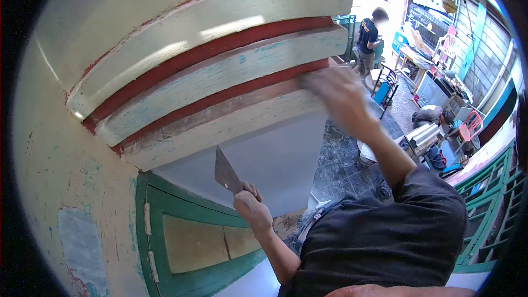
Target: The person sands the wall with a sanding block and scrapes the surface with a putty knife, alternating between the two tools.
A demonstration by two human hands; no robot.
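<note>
My left hand (252, 204) is closed around a putty knife (226, 172), its flat blade tilted up towards the stepped moulding. Blurred by motion, my right hand (344, 96) is at the right end of the lowest moulding band (220, 126). Its fingers look bent round something dark and greyish that I cannot make out. Pale bands with worn turquoise patches alternate with red grooves (220, 49) on the moulding. The lowest band carries a dull, scuffed strip along its upper edge.
Below the moulding is a green-framed window panel (144, 225). Patchy wall paint (82, 247) shows at left. Far down on the tiled floor (346, 159), a person (367, 41) stands near a dark chair (386, 83), a cluttered workbench (412, 58) and a pink chair (471, 126). Green railings (487, 203) are at right.
</note>
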